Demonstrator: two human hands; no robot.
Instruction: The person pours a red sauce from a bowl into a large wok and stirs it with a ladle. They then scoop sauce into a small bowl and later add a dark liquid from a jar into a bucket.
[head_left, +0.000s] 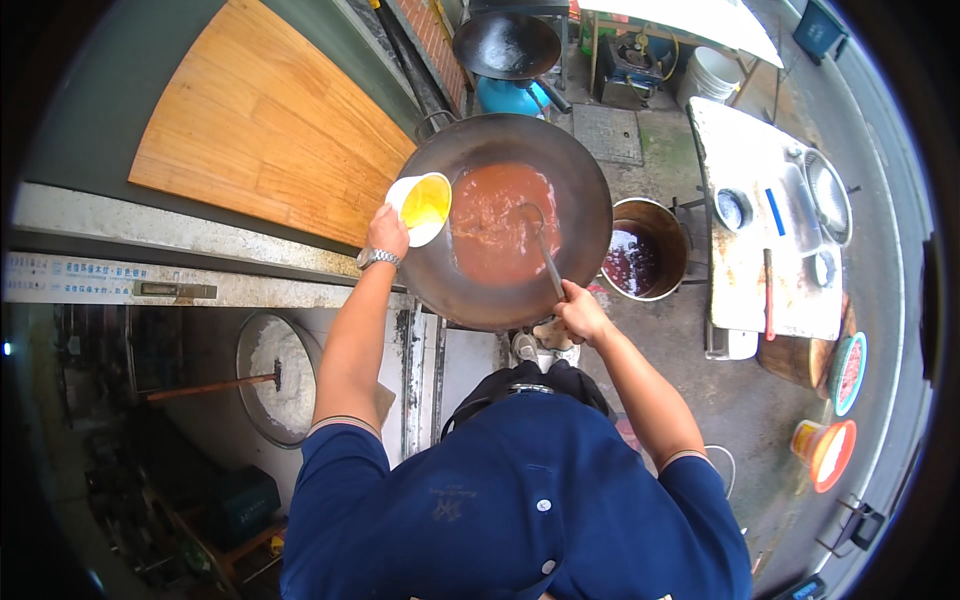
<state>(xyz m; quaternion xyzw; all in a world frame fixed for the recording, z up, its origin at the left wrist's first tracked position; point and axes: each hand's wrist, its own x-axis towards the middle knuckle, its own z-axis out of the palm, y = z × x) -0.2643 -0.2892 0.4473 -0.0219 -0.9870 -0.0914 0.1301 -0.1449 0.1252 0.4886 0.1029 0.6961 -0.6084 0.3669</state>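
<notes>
In front of me sits a large dark steel wok (581, 180) containing reddish-brown liquid (499, 225). My left hand (387, 229) grips a white tub (403, 193), which is tilted toward the wok at its left side; something bright yellow (429, 204) shows inside. The handle of a metal ladle (550, 266) is in my right hand (585, 313) at the wok's near right edge. The ladle's bowl lies in the liquid, partly hidden. Ripples and lighter streaks mark the liquid's surface between tub and ladle.
A deep pot (664, 225) with dark red contents stands close right of the wok. Left is a wooden board (277, 135); below it, a basin (251, 409) of white powder. A cluttered table (739, 289) stands right. Another wok (506, 45) and a gas burner (634, 60) are beyond.
</notes>
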